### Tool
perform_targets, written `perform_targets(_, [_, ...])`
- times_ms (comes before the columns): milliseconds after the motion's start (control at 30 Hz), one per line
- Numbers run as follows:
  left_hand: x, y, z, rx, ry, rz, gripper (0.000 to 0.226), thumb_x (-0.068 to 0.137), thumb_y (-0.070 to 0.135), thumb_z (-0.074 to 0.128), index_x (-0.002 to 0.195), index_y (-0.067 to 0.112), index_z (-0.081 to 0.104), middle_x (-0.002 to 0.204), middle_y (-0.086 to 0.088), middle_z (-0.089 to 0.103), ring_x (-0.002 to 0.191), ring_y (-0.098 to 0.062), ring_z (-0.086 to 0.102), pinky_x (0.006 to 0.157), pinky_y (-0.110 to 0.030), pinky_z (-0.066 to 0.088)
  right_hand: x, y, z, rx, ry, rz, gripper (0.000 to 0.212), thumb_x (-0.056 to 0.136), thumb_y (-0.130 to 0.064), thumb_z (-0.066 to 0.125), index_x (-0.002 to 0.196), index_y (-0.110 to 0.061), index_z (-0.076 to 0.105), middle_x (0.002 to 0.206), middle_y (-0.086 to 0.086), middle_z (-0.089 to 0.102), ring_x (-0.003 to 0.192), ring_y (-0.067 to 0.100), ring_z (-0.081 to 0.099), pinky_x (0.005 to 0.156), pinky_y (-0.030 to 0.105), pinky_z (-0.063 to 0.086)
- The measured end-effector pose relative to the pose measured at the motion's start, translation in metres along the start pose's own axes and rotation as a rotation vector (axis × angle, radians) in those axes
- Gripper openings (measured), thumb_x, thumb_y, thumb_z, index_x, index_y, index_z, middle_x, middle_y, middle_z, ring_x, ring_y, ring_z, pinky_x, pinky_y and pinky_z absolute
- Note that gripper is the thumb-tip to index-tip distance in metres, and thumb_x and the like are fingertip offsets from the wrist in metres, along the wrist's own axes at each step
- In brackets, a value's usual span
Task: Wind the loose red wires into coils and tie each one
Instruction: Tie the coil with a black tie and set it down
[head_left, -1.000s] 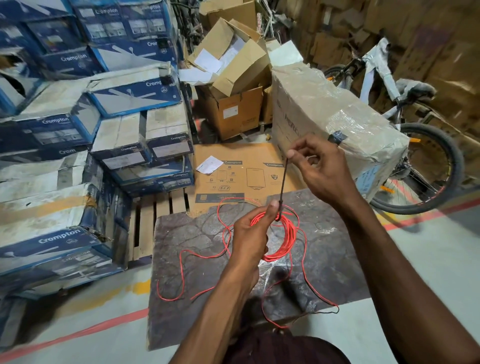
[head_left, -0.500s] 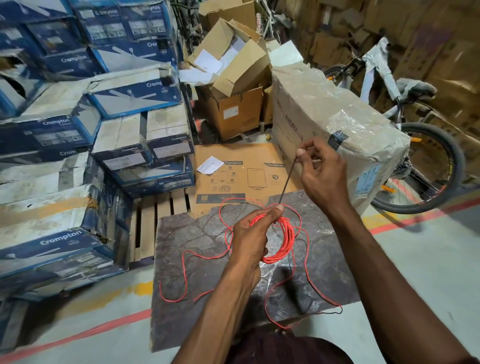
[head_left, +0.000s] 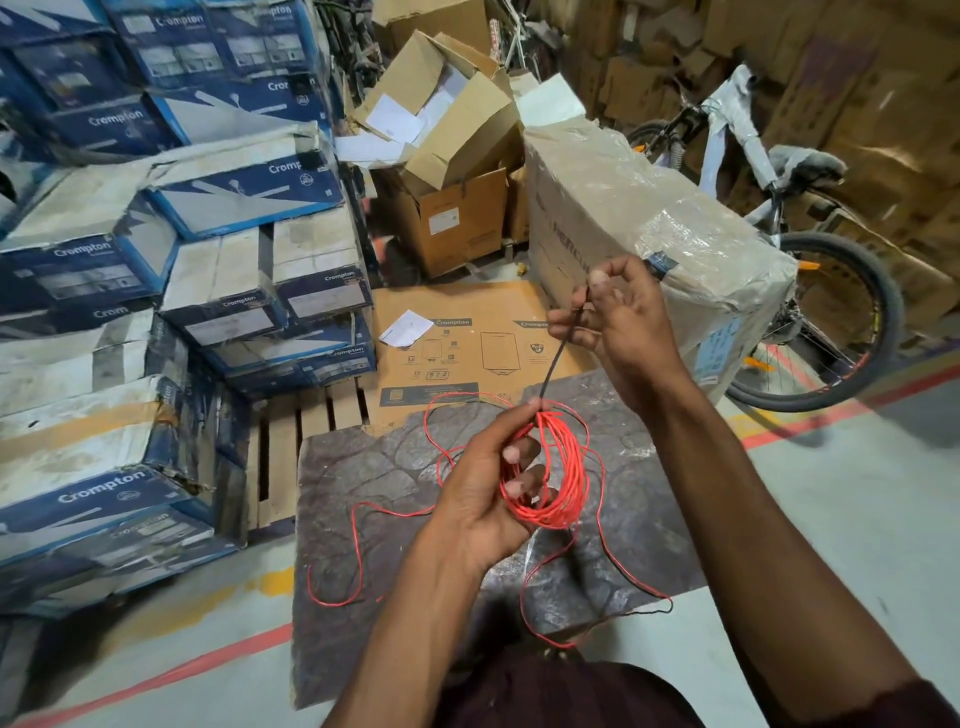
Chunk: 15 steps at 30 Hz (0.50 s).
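My left hand (head_left: 483, 493) grips a wound coil of red wire (head_left: 563, 467) above a dark stone-patterned mat (head_left: 374, 478). A thin black tie (head_left: 558, 353) runs taut from the top of the coil up to my right hand (head_left: 621, 322), which pinches its upper end between thumb and fingers. Loose red wire (head_left: 358, 545) trails from the coil over the mat to the left, and more loops hang off the mat's near edge to the right, ending in a dark tip (head_left: 667, 605).
Stacked blue and white cartons (head_left: 156, 291) fill the left side. A flat brown carton (head_left: 467, 348) lies beyond the mat on a wooden pallet (head_left: 291, 457). A large wrapped box (head_left: 649, 218) and a bicycle (head_left: 810, 291) stand to the right.
My right hand has turned and lifted the black tie slightly, keeping it taut. My left hand has turned so its fingers show curled through the coil.
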<state>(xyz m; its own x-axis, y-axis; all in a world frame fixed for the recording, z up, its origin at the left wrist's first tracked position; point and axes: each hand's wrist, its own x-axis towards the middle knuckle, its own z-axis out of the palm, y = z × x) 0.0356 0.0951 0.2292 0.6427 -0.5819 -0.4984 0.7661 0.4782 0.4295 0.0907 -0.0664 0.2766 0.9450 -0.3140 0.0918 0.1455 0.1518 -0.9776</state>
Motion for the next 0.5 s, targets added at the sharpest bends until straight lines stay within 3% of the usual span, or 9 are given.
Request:
perform_targets(67, [-0.003,0.002,0.005,0.01,-0.007,0.006,0.02,0.081,0.03,0.073,0.074,0.02,0.058,0.037,0.005,0.03,0.026,-0.007,0.027,0.04,-0.019,0.022,0.0,0.001,0.001,0.045,-0.007,0.008,0.008,0.111,-0.013,0.04,0.104,-0.011,0.042,0.079,0.003,0.052,0.058,0.011,0.064,0.058,0.027,0.059])
perform_targets(200, [-0.005,0.002,0.014,0.072,0.069,0.047,0.008,0.083,0.028,0.072,0.08,0.021,0.07,0.039,0.004,0.026,0.026,-0.006,0.02,0.037,-0.017,0.015,0.006,-0.002,0.004,-0.08,-0.02,-0.116,0.011,0.11,-0.008,0.042,0.099,-0.011,0.041,0.072,0.002,0.047,0.053,0.01,0.043,0.048,0.023,0.046])
perform_targets(400, [-0.001,0.004,0.019,0.144,0.164,0.093,0.022,0.086,0.024,0.072,0.064,0.022,0.069,0.043,0.004,0.019,0.029,-0.006,0.014,0.036,-0.017,0.011,0.016,-0.009,0.013,-0.241,0.033,-0.206,0.015,0.108,-0.008,0.042,0.095,-0.015,0.043,0.069,0.0,0.047,0.048,0.012,0.036,0.043,0.024,0.032])
perform_targets(500, [-0.002,0.007,0.016,0.135,0.151,0.094,0.012,0.079,0.028,0.077,0.073,0.021,0.069,0.042,0.005,0.019,0.028,-0.006,0.015,0.038,-0.018,0.011,0.014,-0.008,0.008,-0.18,-0.029,-0.196,0.012,0.109,-0.009,0.043,0.097,-0.012,0.042,0.069,0.001,0.047,0.05,0.011,0.037,0.043,0.025,0.035])
